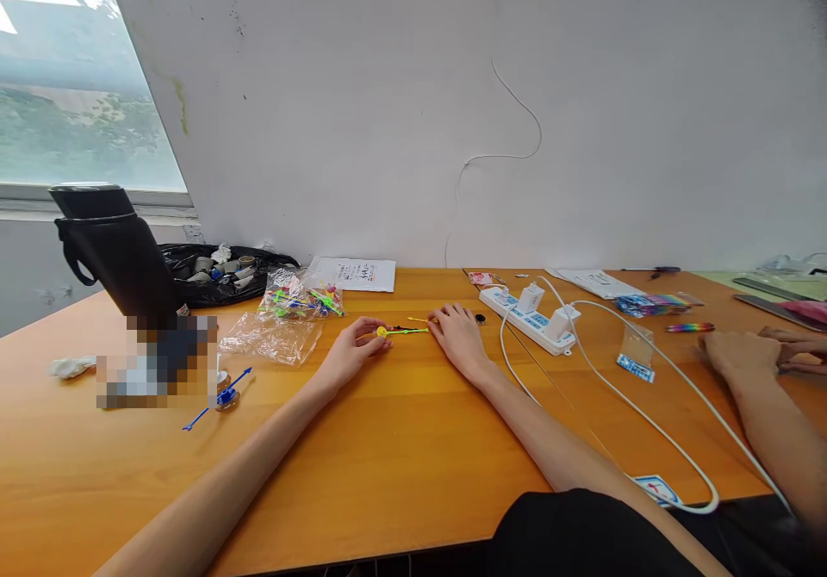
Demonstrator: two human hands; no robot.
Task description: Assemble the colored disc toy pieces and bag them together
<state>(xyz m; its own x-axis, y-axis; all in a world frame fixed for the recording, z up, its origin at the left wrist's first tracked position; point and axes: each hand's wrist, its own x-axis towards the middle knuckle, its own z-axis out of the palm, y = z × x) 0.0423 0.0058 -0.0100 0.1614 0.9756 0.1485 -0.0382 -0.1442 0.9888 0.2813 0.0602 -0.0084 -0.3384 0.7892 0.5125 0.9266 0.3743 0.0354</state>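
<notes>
Head view: left hand (352, 349) pinches yellow disc (382, 332); right hand (460, 340), grip unclear, lies near power strip (526, 323); black bottle (122, 263) far left.

The green stick (407, 331) looks plastic, the table (388, 456) glossy.

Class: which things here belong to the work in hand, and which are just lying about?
In the work:
Yellow piece, in the left hand
Green rod, running toward the right hand
Perhaps the bagged coloured parts

Lying about:
Black bottle
Power strip
Printed sheet
</notes>
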